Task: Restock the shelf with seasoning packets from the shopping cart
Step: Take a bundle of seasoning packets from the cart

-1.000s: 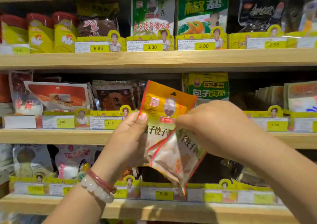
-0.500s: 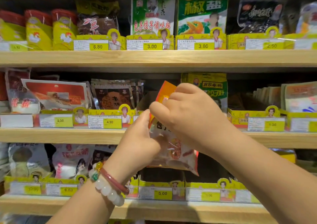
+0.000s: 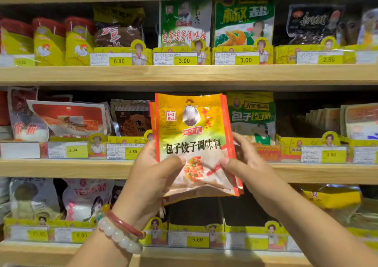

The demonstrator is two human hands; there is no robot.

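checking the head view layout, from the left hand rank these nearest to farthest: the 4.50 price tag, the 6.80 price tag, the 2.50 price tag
From the left hand:
1. 4.50 price tag, middle shelf, just up and left of the hand.
2. 6.80 price tag, top shelf, above and slightly left.
3. 2.50 price tag, top shelf, far right.

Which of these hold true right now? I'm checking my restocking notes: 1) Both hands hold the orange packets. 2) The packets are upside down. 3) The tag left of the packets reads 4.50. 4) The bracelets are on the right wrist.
1) True: the left hand and the right hand both grip the orange seasoning packets.
2) False: they are upright, print readable.
3) True: the price tag on the middle shelf reads 4.50.
4) False: the bracelets sit on the left wrist.
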